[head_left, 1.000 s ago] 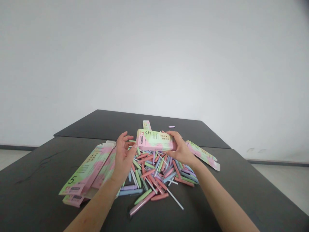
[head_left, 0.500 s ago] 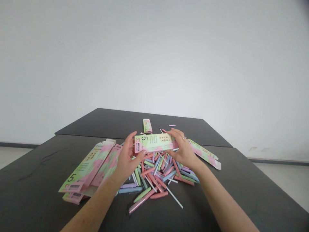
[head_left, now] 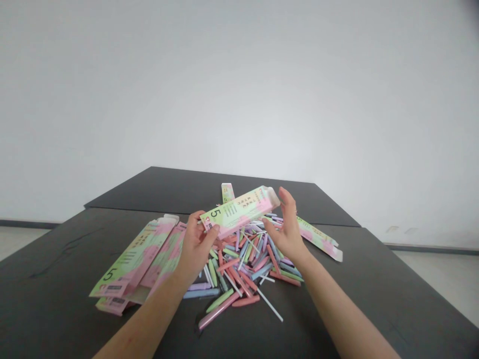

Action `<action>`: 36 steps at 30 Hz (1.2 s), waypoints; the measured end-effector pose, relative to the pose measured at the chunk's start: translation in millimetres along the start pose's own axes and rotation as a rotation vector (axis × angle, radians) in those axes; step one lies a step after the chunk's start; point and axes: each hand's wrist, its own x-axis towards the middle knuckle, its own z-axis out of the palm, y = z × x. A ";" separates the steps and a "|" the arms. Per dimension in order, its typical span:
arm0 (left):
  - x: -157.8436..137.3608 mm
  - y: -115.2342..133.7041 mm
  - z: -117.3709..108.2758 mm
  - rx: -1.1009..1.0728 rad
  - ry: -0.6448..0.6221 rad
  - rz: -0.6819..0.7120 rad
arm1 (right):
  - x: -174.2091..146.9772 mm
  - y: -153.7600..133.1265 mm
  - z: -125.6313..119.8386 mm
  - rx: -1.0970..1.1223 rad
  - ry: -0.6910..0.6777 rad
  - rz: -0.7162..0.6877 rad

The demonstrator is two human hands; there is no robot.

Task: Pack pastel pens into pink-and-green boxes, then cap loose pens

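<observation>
A green and pink cardboard box (head_left: 239, 212) marked with a 5 is held above a heap of pastel pens and pen parts (head_left: 247, 269). My left hand (head_left: 196, 244) grips its left end, thumb on the front face. The box tilts up to the right, and its right end shows a raised pale flap. Beside that end, my right hand (head_left: 287, 229) is open, fingers and thumb spread apart. A ring shows on one of its fingers. Whether its thumb touches the box's lower edge I cannot tell.
Several flat boxes (head_left: 134, 259) lie stacked at the left of the dark table (head_left: 67, 259). Another flattened box (head_left: 320, 237) lies right of the heap. A small upright-looking box (head_left: 227, 192) sits farther back, partly covered by the held box. A pale wall stands behind.
My right hand has let go of the box's right end and spread its fingers. The box has tilted, its right end rising and its flap coming into view. My left hand keeps its hold.
</observation>
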 end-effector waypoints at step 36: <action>-19.9 -12.2 8.1 0.346 -0.352 0.265 | -28.2 -12.6 46.1 1.278 -0.074 0.701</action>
